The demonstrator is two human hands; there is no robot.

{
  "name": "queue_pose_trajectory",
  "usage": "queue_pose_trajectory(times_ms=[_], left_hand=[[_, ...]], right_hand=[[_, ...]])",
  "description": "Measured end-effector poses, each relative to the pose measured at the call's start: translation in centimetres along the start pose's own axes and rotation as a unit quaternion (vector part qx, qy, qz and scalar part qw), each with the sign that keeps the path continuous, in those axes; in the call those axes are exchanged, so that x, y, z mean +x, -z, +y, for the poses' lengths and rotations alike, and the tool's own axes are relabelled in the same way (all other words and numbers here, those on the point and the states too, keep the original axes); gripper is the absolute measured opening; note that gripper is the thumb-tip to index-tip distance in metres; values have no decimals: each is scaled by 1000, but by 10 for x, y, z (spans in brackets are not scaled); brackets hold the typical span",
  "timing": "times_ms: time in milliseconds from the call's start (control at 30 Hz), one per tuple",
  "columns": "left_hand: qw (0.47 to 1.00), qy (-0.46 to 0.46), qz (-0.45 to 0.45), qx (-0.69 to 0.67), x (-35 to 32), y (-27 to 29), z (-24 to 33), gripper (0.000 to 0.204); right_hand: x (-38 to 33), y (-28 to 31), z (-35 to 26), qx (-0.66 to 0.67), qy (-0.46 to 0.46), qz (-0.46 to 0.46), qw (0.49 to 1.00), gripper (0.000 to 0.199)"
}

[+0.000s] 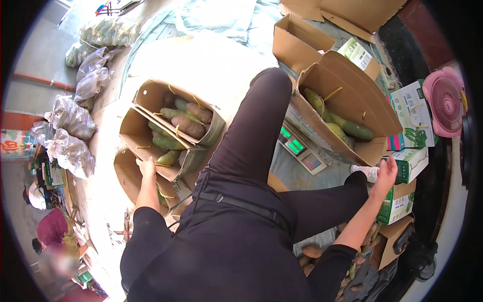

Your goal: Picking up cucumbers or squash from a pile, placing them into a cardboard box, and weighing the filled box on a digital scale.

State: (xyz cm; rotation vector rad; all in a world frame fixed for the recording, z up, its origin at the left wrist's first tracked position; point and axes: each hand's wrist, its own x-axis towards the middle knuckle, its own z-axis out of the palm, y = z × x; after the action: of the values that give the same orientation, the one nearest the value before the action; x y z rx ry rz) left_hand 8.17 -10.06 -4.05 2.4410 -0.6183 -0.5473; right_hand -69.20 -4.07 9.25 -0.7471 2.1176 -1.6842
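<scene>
The landmark is the scale, grey with a green display, lying on the floor beside the person's raised black-clad knee.

Left of the scale, past the knee, stand three open cardboard boxes in a row, each holding long green and reddish mangoes. The left hand rests on the rim of the nearest box, fingers curled over the edge; whether it grips anything else I cannot tell.

Just behind the scale a larger open box leans tilted, with green mangoes inside. The right hand is right of the scale, at that box's lower corner, fingers spread apart and touching a small white bottle.

Green-and-white cartons stand right of the scale, a pink fan beyond them. Far left of it lie grey plastic bags.
</scene>
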Motion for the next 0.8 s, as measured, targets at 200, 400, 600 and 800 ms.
queue_pose_trajectory(times_ms=[200, 400, 600, 800], left_hand=[[996, -46, 35, 75, -31, -6, 4, 86], [981, -90, 87, 150, -57, -10, 14, 86], [983, -67, 92, 142, -56, -13, 16, 79], [982, -47, 111, 149, -56, -16, 18, 77]], right_hand=[[21, -35, 15, -296, 161, -18, 941, 50], [8, -48, 38, -459, 199, 0, 866, 41], [9, -49, 49, -459, 217, 23, 861, 29], [7, -49, 51, -469, 228, 17, 853, 26]])
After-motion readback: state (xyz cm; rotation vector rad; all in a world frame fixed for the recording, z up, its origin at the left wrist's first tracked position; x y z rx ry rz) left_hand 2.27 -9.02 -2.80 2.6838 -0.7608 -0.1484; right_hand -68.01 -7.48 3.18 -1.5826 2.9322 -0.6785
